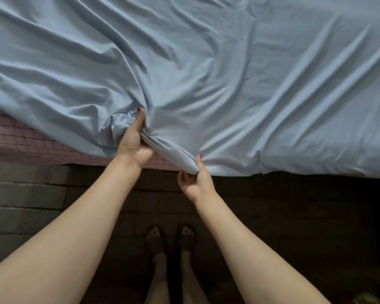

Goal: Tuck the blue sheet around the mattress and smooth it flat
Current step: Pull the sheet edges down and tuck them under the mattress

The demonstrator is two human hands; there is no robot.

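Soft, even light on the sheet (228,62), no glare; floor (20,205) below bed edge dim, near black at right. Slight blur, wide-angle bend at edges.

Bare forearms, red-painted nails on both hands (133,143), dark open-toed sandals (155,243).

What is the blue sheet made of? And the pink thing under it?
The blue sheet looks like thin, soft woven cloth, maybe cotton: matte, folding into many loose wrinkles. The pink mattress cover looks like quilted or checked fabric, with a grid of dark lines. The exact fibre cannot be told.
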